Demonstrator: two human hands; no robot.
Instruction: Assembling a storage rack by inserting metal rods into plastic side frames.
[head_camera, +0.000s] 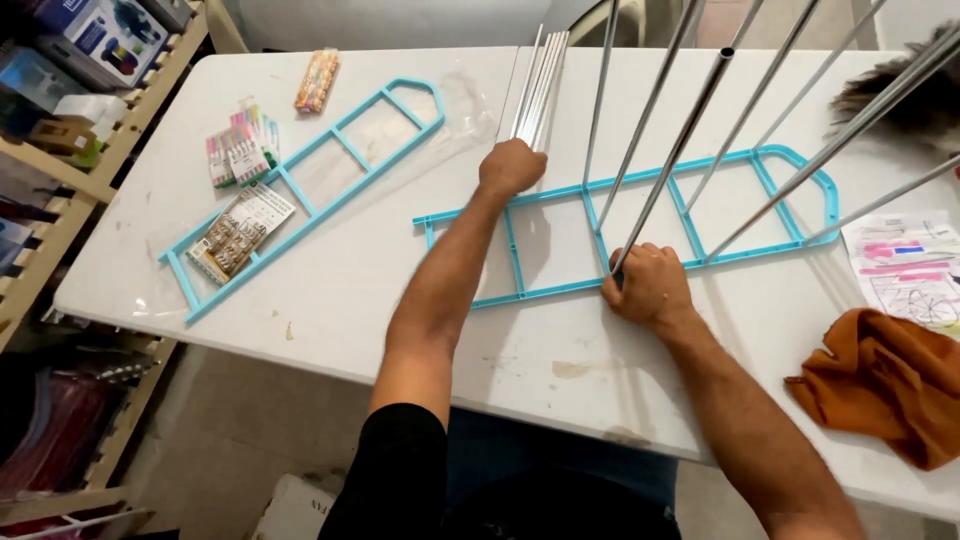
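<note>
While both forearms reach out over the white table (330, 300), the right hand (648, 285) sits closest to the wearer, fingers curled tight around the lower end of a metal tube (672, 160) where it meets the near rail of the blue plastic frame (640, 215). That frame lies flat on the table, and several more tubes rise steeply from it and run out of the top edge. Just beyond the frame's far rail, the left hand (511, 166) is closed in a fist at the near ends of a bundle of loose tubes (541, 85); whether it actually grips them cannot be told. Right of the frame lie an orange cloth (885, 385) and, farther back, a printed sheet (910, 265), both cut off by the edge. Well left of the frame rests a second blue frame (310, 185) on clear wrapping, with a card of small fittings (238, 235), packs of coloured pens (238, 150) and a sweet packet (317, 80) beside it. Wooden shelves (70, 170) stand past the table's left end. A dark blurred shape at upper right is unclear.
</note>
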